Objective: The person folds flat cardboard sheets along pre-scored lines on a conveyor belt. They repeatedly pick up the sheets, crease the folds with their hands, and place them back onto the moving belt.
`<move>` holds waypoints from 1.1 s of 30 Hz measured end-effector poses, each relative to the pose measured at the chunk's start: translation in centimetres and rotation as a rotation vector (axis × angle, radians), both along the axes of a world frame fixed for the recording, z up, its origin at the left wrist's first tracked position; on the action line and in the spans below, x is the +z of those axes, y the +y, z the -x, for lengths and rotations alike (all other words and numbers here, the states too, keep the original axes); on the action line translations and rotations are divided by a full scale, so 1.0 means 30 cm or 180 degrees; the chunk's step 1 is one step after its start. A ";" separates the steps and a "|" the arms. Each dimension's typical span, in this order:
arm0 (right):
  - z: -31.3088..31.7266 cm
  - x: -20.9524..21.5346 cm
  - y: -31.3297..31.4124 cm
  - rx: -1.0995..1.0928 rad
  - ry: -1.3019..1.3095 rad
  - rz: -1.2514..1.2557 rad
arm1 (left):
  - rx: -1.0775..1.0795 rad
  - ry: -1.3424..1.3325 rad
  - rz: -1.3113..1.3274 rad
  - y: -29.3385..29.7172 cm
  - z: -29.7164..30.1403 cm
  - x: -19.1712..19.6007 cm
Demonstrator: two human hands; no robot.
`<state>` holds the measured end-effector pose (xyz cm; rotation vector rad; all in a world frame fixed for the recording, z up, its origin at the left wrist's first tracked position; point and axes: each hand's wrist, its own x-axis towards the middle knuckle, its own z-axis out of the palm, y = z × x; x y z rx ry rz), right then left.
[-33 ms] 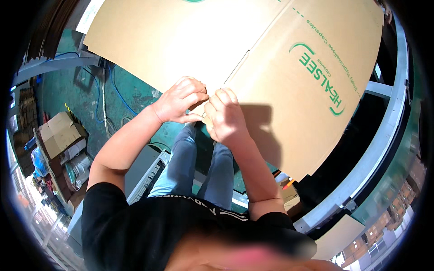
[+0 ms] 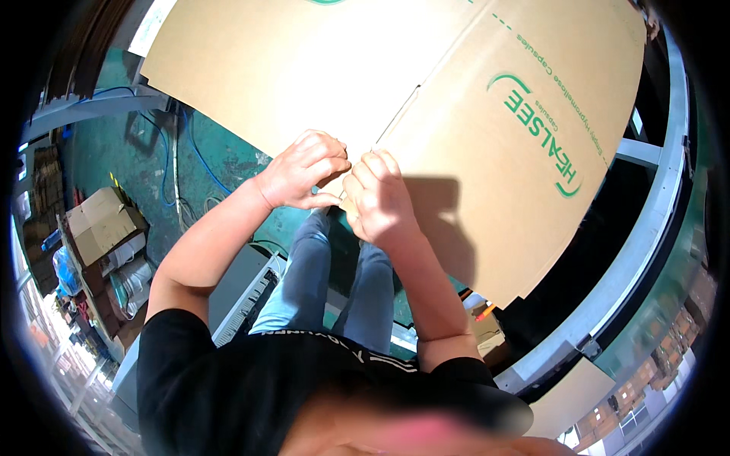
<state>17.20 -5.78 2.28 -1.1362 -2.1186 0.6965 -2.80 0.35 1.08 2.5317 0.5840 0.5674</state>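
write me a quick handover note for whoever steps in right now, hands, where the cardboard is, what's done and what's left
Left hand: curled on the near edge of the flat cardboard box blank, fingers pinching at the corner where the flap slit ends.
Right hand: gripping the same edge right beside the left, knuckles up; the two hands touch.
Blank: large, unfolded, printed side up with green lettering, held out in front above the legs, casting a shadow to the right.
Done: blank is in hand at the slit.
Left: no flap is folded yet; the sheet is still flat.
Around: green floor with blue cables, smaller cardboard boxes at far left.
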 end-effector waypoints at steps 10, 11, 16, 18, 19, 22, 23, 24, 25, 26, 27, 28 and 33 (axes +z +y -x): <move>-0.013 0.020 -0.048 -0.0101 0.0335 0.0342 | 0.0021 -0.0050 0.0200 -0.028 -0.011 0.036; -0.012 0.028 -0.044 -0.0159 0.0498 0.0488 | -0.0010 -0.0086 0.0250 -0.022 -0.009 0.031; -0.001 0.013 -0.048 -0.0113 0.0056 0.0033 | 0.0003 0.0128 0.0120 -0.043 0.002 0.041; 0.018 0.042 -0.091 -0.0417 0.0052 0.0050 | -0.0097 0.0424 0.0159 -0.048 -0.001 0.094; 0.023 0.051 -0.097 -0.0430 0.0101 -0.0047 | -0.0136 0.0505 0.0141 -0.044 -0.008 0.115; 0.023 0.076 -0.141 -0.0729 -0.0126 0.0004 | -0.0246 0.0845 -0.0102 -0.040 -0.029 0.151; 0.018 0.062 -0.151 -0.0740 -0.0255 -0.0009 | -0.0272 0.0887 -0.0200 -0.040 -0.028 0.147; 0.011 0.049 -0.158 -0.0748 -0.0386 -0.0019 | -0.0293 0.0927 -0.0294 -0.039 -0.027 0.146; 0.021 0.061 -0.162 -0.0777 -0.0394 0.0039 | -0.0309 0.0988 -0.0376 -0.043 -0.018 0.142; 0.031 0.074 -0.164 -0.0803 -0.0402 0.0099 | -0.0276 0.0972 -0.0427 -0.043 -0.015 0.138; 0.039 0.088 -0.163 -0.0828 -0.0412 0.0160 | -0.0260 0.0979 -0.0452 -0.036 -0.018 0.134; 0.038 0.076 -0.165 -0.0860 -0.0445 0.0160 | -0.0305 0.1012 -0.0471 -0.029 -0.027 0.122; 0.046 0.094 -0.215 -0.1356 -0.0623 0.0160 | -0.0474 0.1246 -0.0494 -0.039 -0.058 0.200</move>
